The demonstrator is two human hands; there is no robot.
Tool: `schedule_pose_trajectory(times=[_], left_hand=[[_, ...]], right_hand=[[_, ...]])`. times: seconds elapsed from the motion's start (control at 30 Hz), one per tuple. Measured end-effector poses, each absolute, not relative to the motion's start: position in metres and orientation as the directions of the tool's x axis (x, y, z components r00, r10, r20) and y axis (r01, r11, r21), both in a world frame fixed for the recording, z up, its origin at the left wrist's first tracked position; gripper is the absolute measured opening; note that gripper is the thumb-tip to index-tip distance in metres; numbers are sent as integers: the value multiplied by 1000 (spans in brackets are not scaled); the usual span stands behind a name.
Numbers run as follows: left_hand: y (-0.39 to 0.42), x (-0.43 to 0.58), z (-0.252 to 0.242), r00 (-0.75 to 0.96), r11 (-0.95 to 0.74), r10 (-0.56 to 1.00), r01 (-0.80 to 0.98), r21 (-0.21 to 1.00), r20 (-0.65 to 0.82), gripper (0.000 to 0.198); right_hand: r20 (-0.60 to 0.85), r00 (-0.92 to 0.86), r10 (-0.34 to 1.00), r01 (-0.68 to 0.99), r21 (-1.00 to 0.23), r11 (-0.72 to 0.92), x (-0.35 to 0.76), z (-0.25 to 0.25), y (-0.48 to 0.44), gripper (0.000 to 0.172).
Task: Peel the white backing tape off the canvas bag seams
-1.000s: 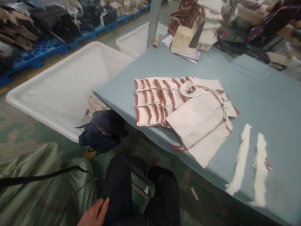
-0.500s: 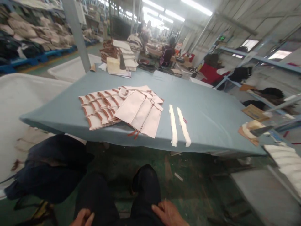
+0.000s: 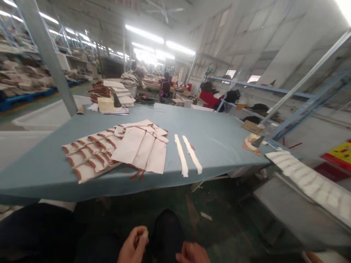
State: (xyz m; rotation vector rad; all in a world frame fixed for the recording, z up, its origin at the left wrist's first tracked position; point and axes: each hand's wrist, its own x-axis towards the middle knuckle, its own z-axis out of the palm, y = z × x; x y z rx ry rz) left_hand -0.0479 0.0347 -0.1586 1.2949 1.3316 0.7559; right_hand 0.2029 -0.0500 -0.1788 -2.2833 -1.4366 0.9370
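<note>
My left hand (image 3: 134, 244) is closed over my lap, the thumb curled against the fingers. A pale spot shows at its fingertips; whether it is a nail or something held I cannot make out. My right hand (image 3: 192, 252) is loosely closed beside my dark trouser leg (image 3: 168, 233), and nothing shows in it. Both hands are below the table's front edge, apart from everything on it. Nearest on the table lie sewn cream fabric panels (image 3: 139, 148) with brown trim, overlapping a fanned stack of similar pieces (image 3: 90, 155). Two cream strips (image 3: 181, 155) lie side by side to their right.
A blue-green cloth covers the table (image 3: 216, 142). Stacked fabric (image 3: 117, 89) stands at its far left, near a metal post (image 3: 52, 54). A cardboard box (image 3: 252, 127) is at the right, by a ribbed white fabric pile (image 3: 309, 182). Another person (image 3: 165, 87) sits far back.
My view has tilted up and turned right, so the table items appear further left. My left hand has moved rightward and up, nearer my right hand. The items on the table look undisturbed.
</note>
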Motion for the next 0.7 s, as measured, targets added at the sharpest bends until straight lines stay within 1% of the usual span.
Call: schedule_pose_trajectory(times=[0.03,0.1,0.17,0.27,0.37,0.43,0.5,0.6,0.7], left_hand=[[45,-39,-155,188,206,948,253,945,-257,72],[65,-20,-153,209,209,943,234,949,-259,72],[81,-1,-155,236,211,936,219,952,-262,69],[100,21,-153,288,223,917,205,953,-276,64],[117,31,-140,323,255,892,218,942,-317,63],[126,31,-130,330,280,877,237,930,-349,64],[132,28,-126,325,300,869,253,920,-372,66],[135,24,-137,299,314,873,261,913,-385,72],[128,21,-154,265,316,885,259,913,-382,79]], right_hand=[[-346,291,892,690,-571,-446,206,-168,-41,32],[-271,311,911,677,-610,-412,217,-143,-17,33],[-173,365,915,680,-622,-389,236,-114,16,34],[-51,440,897,700,-605,-378,268,-72,76,37],[-21,478,878,728,-550,-409,294,-45,138,34],[-38,502,864,734,-509,-449,304,-40,172,32],[-59,522,851,737,-471,-485,311,-46,198,29],[-61,539,840,745,-431,-509,316,-67,222,28],[-26,534,845,756,-434,-491,318,-87,231,32]])
